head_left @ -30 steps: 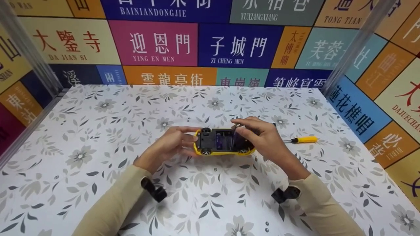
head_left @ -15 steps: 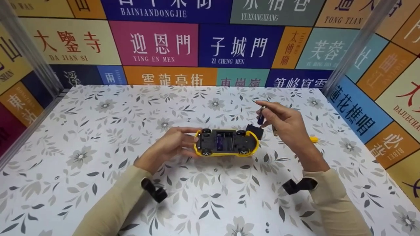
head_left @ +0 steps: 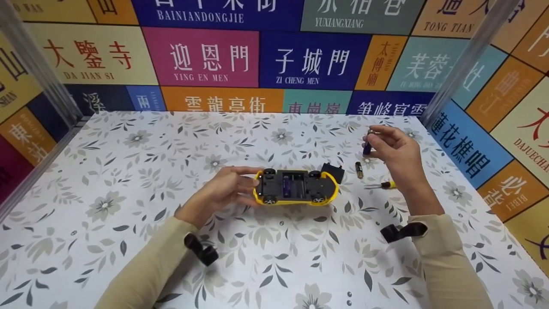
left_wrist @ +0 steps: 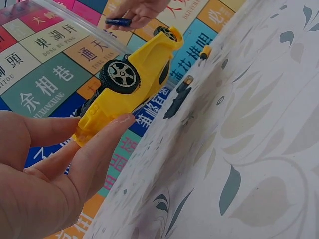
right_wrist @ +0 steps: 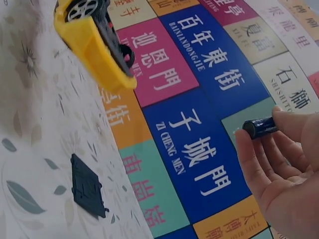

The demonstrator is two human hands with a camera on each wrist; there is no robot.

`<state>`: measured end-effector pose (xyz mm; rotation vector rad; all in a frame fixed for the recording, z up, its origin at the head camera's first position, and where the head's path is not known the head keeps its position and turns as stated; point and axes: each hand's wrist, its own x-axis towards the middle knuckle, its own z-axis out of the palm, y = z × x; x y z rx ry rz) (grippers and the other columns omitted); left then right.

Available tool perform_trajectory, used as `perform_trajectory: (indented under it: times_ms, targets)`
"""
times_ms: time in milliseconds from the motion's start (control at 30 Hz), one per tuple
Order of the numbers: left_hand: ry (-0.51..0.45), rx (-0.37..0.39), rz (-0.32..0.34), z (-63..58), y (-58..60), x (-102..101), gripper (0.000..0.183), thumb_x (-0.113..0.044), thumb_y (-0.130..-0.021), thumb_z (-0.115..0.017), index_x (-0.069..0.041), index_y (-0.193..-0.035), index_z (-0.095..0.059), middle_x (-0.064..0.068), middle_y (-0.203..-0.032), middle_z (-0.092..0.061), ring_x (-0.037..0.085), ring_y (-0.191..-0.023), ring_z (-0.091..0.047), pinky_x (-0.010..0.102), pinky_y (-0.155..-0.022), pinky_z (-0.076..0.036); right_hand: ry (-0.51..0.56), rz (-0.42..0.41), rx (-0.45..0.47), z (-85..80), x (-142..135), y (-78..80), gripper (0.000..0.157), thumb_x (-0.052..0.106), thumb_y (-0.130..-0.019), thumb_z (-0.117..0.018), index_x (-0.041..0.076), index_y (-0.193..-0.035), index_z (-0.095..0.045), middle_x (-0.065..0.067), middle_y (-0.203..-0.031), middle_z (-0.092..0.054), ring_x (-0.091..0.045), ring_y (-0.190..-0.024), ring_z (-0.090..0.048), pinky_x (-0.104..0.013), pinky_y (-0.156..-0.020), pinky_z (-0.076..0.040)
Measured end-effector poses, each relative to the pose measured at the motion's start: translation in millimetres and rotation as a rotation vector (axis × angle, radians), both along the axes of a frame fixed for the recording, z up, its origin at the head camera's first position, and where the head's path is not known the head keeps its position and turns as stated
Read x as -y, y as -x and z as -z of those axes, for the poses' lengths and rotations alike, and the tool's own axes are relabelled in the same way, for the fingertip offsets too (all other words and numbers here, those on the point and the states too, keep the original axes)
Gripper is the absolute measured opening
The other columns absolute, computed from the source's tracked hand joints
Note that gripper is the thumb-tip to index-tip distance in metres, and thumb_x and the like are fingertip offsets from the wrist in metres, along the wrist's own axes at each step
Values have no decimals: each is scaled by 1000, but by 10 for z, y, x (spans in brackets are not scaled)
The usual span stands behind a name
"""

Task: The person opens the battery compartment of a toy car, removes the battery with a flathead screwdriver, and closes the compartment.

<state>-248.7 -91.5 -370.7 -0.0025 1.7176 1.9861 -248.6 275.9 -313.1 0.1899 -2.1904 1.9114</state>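
A yellow toy car is held upside down, its black underside up and its battery compartment uncovered. One dark purple battery lies in that compartment. My left hand pinches the car's left end between thumb and fingers, as the left wrist view shows too. Up and to the right, my right hand pinches a dark blue battery between thumb and fingertips, above the table and apart from the car. Just beyond the car's right end lies the black battery cover.
Another battery, dark with a gold-coloured end, lies on the table right of the cover. A screwdriver with a yellow and black handle lies nearby, partly hidden by the right wrist. Printed panels stand behind the flowered tabletop.
My right hand has lifted a battery away from the car and carried it up and to the right. The cover and loose battery have come into sight. The left hand and car stay put.
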Motion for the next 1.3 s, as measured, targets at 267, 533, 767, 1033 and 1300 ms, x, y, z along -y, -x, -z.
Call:
perform_trajectory:
  times_ms: [267,533,767,1033,1300]
  targets:
    - [5,-10,22,1,-8,8,53,4,-91,-55,-5,-143,-53,23,-127,-67,28,-93,-75,43,-78,-66,41,63,126,115,-141,97,31,22,-94,-69,16,-123,-60,5,-111,-66,-9,-103,-66,-19,-80,-62]
    - [7,-6,22,11,-18,24,55,4,-90,-56,-6,-144,-53,25,-132,-63,29,-96,-74,43,-79,-66,-59,160,272,182,-259,157,38,33,-95,-68,18,-129,-63,11,-112,-61,-5,-100,-63,-19,-80,-62]
    - [13,-4,19,9,-20,18,54,4,-90,-56,-7,-143,-54,24,-131,-65,29,-95,-74,43,-79,-65,-235,166,345,315,-364,315,45,35,-99,-61,13,-138,-57,12,-112,-61,-2,-99,-62,-23,-87,-62]
    - [17,-5,20,3,-10,5,53,5,-90,-55,-7,-142,-55,24,-131,-65,31,-99,-74,44,-80,-65,-360,142,414,417,-412,512,46,29,-101,-58,6,-141,-53,-7,-129,-60,-3,-93,-63,-24,-87,-62]
    - [26,-13,21,-3,-13,-4,54,4,-91,-55,-7,-143,-53,24,-129,-66,32,-102,-73,46,-83,-64,-436,128,479,550,-432,627,43,24,-100,-59,4,-138,-57,-14,-132,-59,-4,-87,-64,-24,-83,-62]
